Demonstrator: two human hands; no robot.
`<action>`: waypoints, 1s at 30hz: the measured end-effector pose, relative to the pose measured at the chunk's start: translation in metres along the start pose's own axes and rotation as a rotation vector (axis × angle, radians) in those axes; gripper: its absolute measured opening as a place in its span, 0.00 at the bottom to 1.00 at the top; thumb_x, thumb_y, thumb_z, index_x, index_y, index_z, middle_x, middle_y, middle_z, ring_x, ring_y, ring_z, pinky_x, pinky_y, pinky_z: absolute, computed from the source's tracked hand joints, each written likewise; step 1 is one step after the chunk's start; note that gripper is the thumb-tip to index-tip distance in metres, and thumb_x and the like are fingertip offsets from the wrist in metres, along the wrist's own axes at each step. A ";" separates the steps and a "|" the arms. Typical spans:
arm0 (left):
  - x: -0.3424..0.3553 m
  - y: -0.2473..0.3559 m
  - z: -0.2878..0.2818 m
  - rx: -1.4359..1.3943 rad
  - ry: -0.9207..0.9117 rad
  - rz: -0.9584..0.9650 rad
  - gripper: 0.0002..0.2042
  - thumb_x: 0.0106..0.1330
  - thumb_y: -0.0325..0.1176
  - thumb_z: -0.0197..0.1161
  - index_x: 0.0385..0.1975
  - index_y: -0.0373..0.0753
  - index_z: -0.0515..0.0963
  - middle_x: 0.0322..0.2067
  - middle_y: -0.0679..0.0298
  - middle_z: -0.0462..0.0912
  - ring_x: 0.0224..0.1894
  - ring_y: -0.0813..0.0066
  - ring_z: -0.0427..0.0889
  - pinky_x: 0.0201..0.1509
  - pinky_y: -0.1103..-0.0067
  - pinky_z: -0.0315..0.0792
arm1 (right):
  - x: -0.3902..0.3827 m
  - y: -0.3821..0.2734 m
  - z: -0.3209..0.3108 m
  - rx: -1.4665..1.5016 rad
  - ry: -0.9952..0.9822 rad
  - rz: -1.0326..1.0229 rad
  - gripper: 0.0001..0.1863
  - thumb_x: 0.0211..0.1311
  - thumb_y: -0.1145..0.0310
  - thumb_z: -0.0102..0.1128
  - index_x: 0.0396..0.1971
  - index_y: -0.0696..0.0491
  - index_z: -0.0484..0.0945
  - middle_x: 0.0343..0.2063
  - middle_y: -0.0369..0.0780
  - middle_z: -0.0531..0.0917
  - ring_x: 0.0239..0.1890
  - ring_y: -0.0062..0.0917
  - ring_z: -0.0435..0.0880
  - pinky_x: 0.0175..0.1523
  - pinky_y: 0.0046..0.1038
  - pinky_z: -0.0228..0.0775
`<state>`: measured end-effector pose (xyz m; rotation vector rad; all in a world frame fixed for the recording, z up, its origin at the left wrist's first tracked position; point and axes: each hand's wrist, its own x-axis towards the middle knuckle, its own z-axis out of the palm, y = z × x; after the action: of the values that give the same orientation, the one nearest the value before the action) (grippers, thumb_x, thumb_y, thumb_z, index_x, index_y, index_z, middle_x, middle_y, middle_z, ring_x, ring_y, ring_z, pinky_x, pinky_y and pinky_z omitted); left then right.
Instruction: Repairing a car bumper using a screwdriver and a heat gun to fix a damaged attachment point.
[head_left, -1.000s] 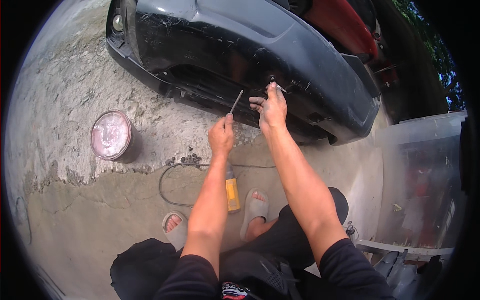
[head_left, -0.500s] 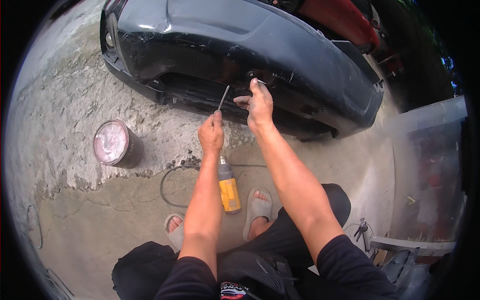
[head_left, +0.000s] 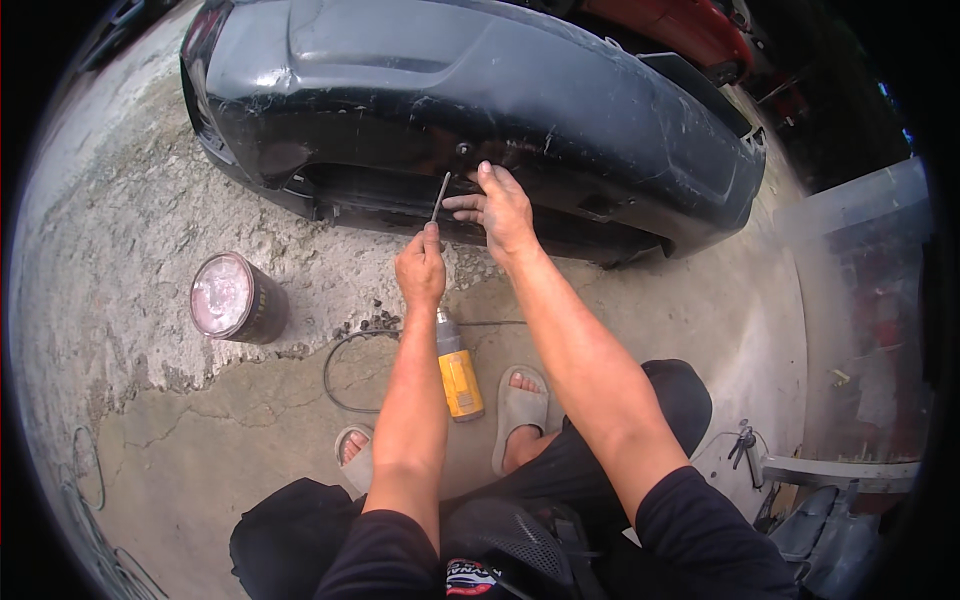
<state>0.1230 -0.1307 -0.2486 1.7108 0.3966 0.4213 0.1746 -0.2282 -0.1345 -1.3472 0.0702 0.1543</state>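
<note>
A black car bumper (head_left: 390, 125), scuffed and scratched, lies on the ground in front of me. My left hand (head_left: 420, 270) is closed round a thin grey metal rod (head_left: 441, 197), whose bare end points up toward the bumper's lower opening. What part of the rod sits inside the fist is hidden. Beside it, my right hand (head_left: 505, 215) has its fingers apart and nothing visible in them; its fingertips are close to the bumper's face, and I cannot tell if they touch. Just above those fingertips is a small round hole or fitting (head_left: 464, 149) in the bumper.
A yellow and grey heat gun (head_left: 459, 380) with a black cord (head_left: 328, 375) lies between my arms, near my sandalled feet. Left stands a round can (head_left: 222, 296) with a pale, smeared lid. A panel (head_left: 860, 300) stands at the right; a red car (head_left: 670, 30) is behind the bumper.
My right hand has drawn slightly left and down from the bumper, and its fingers have spread. The left hand still grips the rod. The whole view has shifted a little.
</note>
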 end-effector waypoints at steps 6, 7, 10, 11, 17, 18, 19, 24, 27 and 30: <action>0.006 0.009 0.001 0.066 -0.036 -0.049 0.30 0.74 0.57 0.50 0.28 0.31 0.81 0.22 0.51 0.81 0.28 0.58 0.80 0.36 0.67 0.71 | 0.001 0.000 -0.009 -0.235 -0.010 -0.006 0.24 0.77 0.55 0.45 0.58 0.60 0.69 0.53 0.45 0.77 0.36 0.29 0.88 0.35 0.25 0.76; 0.008 0.009 0.002 0.081 -0.038 -0.032 0.30 0.74 0.57 0.50 0.28 0.31 0.81 0.23 0.50 0.81 0.28 0.57 0.80 0.37 0.67 0.72 | 0.001 0.000 -0.008 -0.310 -0.007 -0.013 0.24 0.77 0.55 0.44 0.59 0.60 0.69 0.53 0.45 0.77 0.35 0.28 0.88 0.34 0.25 0.76; 0.012 0.011 0.007 0.093 -0.020 0.016 0.28 0.73 0.57 0.50 0.29 0.34 0.81 0.25 0.48 0.81 0.31 0.49 0.81 0.37 0.63 0.72 | 0.001 0.000 -0.009 -0.410 -0.011 -0.026 0.23 0.77 0.56 0.44 0.59 0.60 0.70 0.50 0.45 0.79 0.34 0.28 0.88 0.32 0.24 0.76; 0.014 0.010 0.009 0.090 -0.003 0.049 0.27 0.73 0.57 0.49 0.29 0.36 0.81 0.27 0.47 0.82 0.34 0.42 0.81 0.38 0.60 0.72 | 0.002 0.001 -0.009 -0.412 -0.014 -0.025 0.23 0.77 0.56 0.44 0.59 0.60 0.70 0.50 0.45 0.79 0.34 0.28 0.88 0.32 0.24 0.76; 0.029 0.001 0.018 0.125 0.027 0.194 0.25 0.75 0.51 0.50 0.33 0.32 0.81 0.27 0.43 0.80 0.33 0.41 0.79 0.39 0.61 0.71 | 0.005 0.001 -0.010 -0.532 -0.006 -0.037 0.24 0.77 0.56 0.44 0.58 0.61 0.71 0.46 0.46 0.81 0.34 0.28 0.88 0.33 0.25 0.77; 0.032 -0.001 0.020 0.125 0.029 0.189 0.25 0.75 0.51 0.50 0.33 0.32 0.81 0.27 0.43 0.80 0.33 0.41 0.79 0.39 0.61 0.71 | 0.005 0.002 -0.009 -0.554 -0.002 -0.052 0.24 0.77 0.56 0.45 0.57 0.61 0.71 0.45 0.46 0.81 0.32 0.28 0.88 0.33 0.26 0.77; 0.036 -0.002 0.021 0.109 -0.005 0.175 0.26 0.74 0.54 0.49 0.33 0.34 0.80 0.29 0.44 0.81 0.36 0.40 0.79 0.39 0.60 0.71 | 0.006 0.003 -0.009 -0.576 0.002 -0.068 0.23 0.76 0.56 0.45 0.56 0.61 0.72 0.44 0.47 0.82 0.31 0.28 0.88 0.33 0.26 0.77; 0.042 -0.007 0.029 0.079 -0.067 0.135 0.27 0.74 0.56 0.48 0.30 0.34 0.79 0.30 0.46 0.80 0.37 0.39 0.78 0.39 0.58 0.70 | 0.009 0.004 -0.006 -0.619 0.017 -0.068 0.22 0.76 0.58 0.46 0.54 0.61 0.73 0.38 0.45 0.83 0.26 0.27 0.88 0.33 0.27 0.76; 0.041 -0.007 0.035 0.028 -0.082 0.103 0.26 0.73 0.54 0.50 0.29 0.33 0.78 0.29 0.46 0.80 0.36 0.39 0.78 0.39 0.59 0.70 | 0.006 -0.001 0.000 -0.630 0.060 -0.078 0.20 0.76 0.60 0.46 0.52 0.61 0.74 0.34 0.45 0.83 0.24 0.27 0.87 0.32 0.28 0.75; 0.043 -0.014 0.042 -0.003 -0.035 0.162 0.23 0.74 0.50 0.52 0.32 0.32 0.79 0.27 0.47 0.80 0.32 0.46 0.79 0.37 0.63 0.71 | 0.008 0.002 0.001 -0.624 0.071 -0.100 0.18 0.75 0.61 0.47 0.48 0.61 0.76 0.32 0.45 0.83 0.23 0.28 0.87 0.32 0.28 0.75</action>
<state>0.1805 -0.1433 -0.2665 1.7519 0.2327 0.5079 0.1818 -0.2266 -0.1373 -1.9752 0.0133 0.0423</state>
